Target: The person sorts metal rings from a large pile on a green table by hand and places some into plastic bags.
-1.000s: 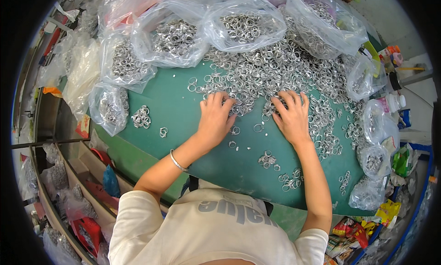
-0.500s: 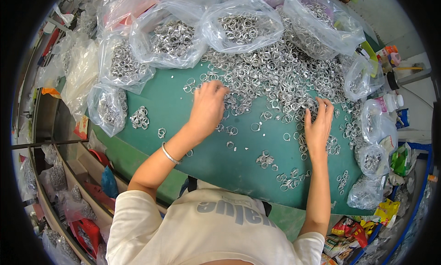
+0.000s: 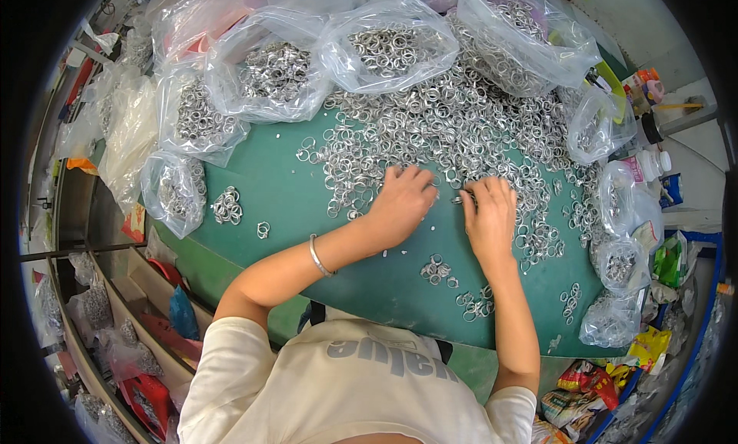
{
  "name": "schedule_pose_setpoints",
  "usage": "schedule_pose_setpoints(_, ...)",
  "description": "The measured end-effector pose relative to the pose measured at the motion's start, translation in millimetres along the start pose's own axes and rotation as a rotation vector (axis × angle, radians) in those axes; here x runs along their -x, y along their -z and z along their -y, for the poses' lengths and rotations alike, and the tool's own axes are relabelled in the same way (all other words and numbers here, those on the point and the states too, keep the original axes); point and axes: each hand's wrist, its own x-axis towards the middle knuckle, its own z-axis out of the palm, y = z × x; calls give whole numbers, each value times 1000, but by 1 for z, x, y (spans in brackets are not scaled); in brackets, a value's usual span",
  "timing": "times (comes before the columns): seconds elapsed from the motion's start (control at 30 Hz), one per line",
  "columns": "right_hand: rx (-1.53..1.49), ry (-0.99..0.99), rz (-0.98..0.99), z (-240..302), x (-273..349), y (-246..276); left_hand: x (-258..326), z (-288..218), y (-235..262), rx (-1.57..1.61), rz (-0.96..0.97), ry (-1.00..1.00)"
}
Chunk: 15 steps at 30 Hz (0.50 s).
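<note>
A large heap of silver-coloured rings (image 3: 438, 121) spreads over the green tabletop (image 3: 346, 290). At the heap's near edge my left hand (image 3: 403, 204), with a bangle (image 3: 319, 257) on its wrist, rests with fingers bent and slightly apart. Close to its right, my right hand (image 3: 490, 217) reaches down to the rings, thumb apart from its bent fingers. A few rings lie beside its thumb; I see none clearly gripped in either hand. Below the hands sit small ring groups, one near the middle (image 3: 437, 269) and another (image 3: 475, 303) by my right forearm.
Open plastic bags of rings line the far side, among them a wide bag (image 3: 388, 79) and a smaller left one (image 3: 157, 209). More bags (image 3: 624, 263) stand along the right edge. Another small ring pile (image 3: 227, 206) lies at left. Compartmented shelving (image 3: 115, 290) stands left of the table.
My left hand has moved right and nearer to me, and my right hand left, so they are closer together. Rings that lay loose in the middle are now gathered toward the heap.
</note>
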Motion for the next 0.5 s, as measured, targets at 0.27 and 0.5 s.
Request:
schedule_pose_setpoints(0.27, 257, 22, 78, -2, -18, -15, 1, 13, 16, -2, -153, 128)
schedule_pose_setpoints(0.5, -103, 20, 234, 24, 20, 30, 14, -11, 30, 127, -50, 74)
